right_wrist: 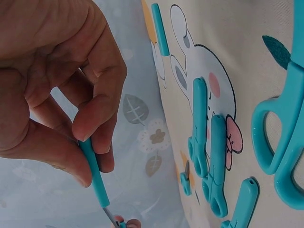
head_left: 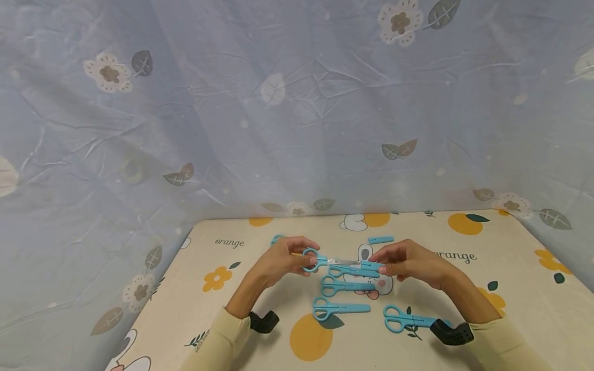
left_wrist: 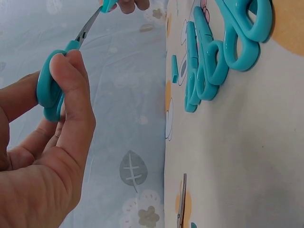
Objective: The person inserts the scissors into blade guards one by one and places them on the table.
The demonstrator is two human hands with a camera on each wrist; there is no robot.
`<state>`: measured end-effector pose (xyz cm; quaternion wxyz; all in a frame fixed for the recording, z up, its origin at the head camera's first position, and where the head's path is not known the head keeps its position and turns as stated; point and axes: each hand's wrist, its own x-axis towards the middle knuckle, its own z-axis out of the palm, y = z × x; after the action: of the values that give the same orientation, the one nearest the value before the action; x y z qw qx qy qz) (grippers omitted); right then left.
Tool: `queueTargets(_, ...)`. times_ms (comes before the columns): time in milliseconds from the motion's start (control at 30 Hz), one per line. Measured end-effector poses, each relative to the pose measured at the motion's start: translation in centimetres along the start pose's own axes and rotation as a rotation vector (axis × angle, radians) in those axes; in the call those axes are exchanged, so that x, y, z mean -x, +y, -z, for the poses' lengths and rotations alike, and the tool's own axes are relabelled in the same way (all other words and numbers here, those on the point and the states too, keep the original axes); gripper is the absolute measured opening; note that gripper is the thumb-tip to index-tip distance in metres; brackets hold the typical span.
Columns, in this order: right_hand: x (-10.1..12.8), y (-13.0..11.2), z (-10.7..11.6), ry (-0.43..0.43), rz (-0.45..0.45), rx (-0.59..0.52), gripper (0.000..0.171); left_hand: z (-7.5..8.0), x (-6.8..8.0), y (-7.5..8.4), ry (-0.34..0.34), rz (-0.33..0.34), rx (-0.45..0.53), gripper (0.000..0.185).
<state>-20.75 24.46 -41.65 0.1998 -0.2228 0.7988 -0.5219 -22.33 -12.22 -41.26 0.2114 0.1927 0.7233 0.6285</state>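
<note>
Gripping the teal loop handles of a pair of scissors (head_left: pixel 325 261), the left hand (head_left: pixel 283 260) is seen above the middle of the tabletop (head_left: pixel 510 288), its thumb and fingers (left_wrist: pixel 71 95) curled round the loops. The pair is held level in the air between both hands, clear of the cloth. Part of the bare metal blade shows between the handles and a teal blade cover (right_wrist: pixel 95 173), so the cover is judged to be only partly on the blade; whether it is being slid on or off cannot be told. The cover's far end is pinched by the right hand (head_left: pixel 408 263) between thumb and curled fingers.

The held scissors look small and child-sized, with plastic handles and a short, slim steel blade.

Below the hands, 3 more capped pairs (head_left: pixel 345 288) are laid in a loose stack toward the near edge, handles to the left. A 4th capped pair (head_left: pixel 408 319) lies nearer the right wrist. A loose teal cover (head_left: pixel 380 239) rests toward the far edge, and another teal piece is partly hidden behind the left hand.
</note>
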Motion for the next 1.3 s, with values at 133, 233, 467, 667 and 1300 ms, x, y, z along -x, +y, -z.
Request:
queueTargets(133, 0.0, -0.1, -0.1, -0.004, -0.003, -0.012, 0.036, -0.1, 0.0, 0.0, 0.0, -0.003, 0.002, 0.034)
queueTargets(233, 0.0, -0.3, -0.3, -0.019, 0.016, -0.024, 0.038, -0.3, -0.1, 0.0, -0.007, -0.003, 0.006, 0.036)
queueTargets(467, -0.3, -0.5, -0.6, -0.03, 0.04, -0.027, 0.04, -0.6, -0.5, 0.0, -0.015, 0.002, 0.011, 0.036)
queueTargets(667, -0.4, -0.6, -0.6, -0.023, 0.063, -0.008, 0.04, -0.9, -0.6, 0.4, -0.021, -0.013, 0.011, 0.036)
queueTargets(1300, -0.9, -1.2, -1.0, -0.017, 0.038, -0.001, 0.038, -1.6, -1.0, 0.4, -0.016, 0.0, 0.014, 0.034)
